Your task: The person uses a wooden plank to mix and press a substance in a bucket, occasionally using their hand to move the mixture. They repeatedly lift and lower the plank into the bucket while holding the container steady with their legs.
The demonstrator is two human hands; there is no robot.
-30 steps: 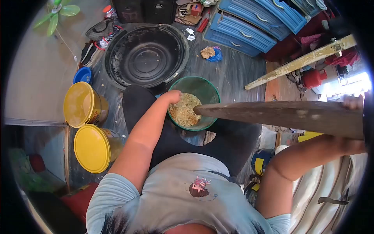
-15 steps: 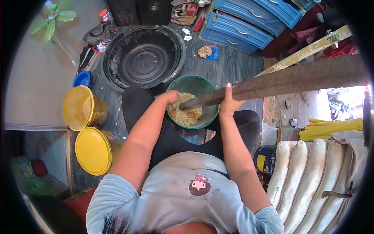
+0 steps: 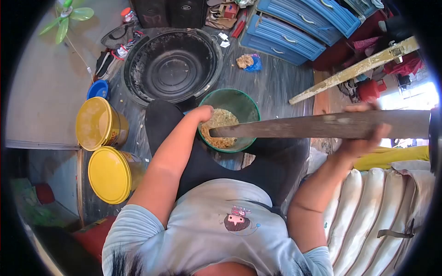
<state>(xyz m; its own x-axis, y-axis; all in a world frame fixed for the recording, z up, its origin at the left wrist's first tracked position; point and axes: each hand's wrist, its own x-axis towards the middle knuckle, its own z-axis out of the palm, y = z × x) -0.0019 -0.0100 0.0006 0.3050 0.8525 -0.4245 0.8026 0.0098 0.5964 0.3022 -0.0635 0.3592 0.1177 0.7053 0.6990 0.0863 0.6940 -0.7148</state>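
Note:
A green bucket [image 3: 246,103] stands between my bent legs, with a pale, coarse, crumbly mix [image 3: 225,118] inside, browner at the bottom edge. My left hand [image 3: 205,113] is closed over the bucket's left rim, its fingertips partly hidden inside. From the right comes a long, thick wooden pole [image 3: 294,128], lying almost level in view, its narrow end down in the mix. My right hand [image 3: 363,133] wraps round the pole far from that end, slightly blurred by motion.
Beyond the bucket sits a large black basin [image 3: 133,87]. Two yellow buckets [image 3: 109,175] and a small blue bowl [image 3: 97,88] are at left. Blue drawers [image 3: 285,39] stand at the back. A pale ribbed cushion [image 3: 359,207] lies at right, below a slanting painted beam [image 3: 350,73].
My right hand has moved outward along the pole, from near the bucket to far right. The pole's outer part has swung lower in view. My left hand stays on the rim.

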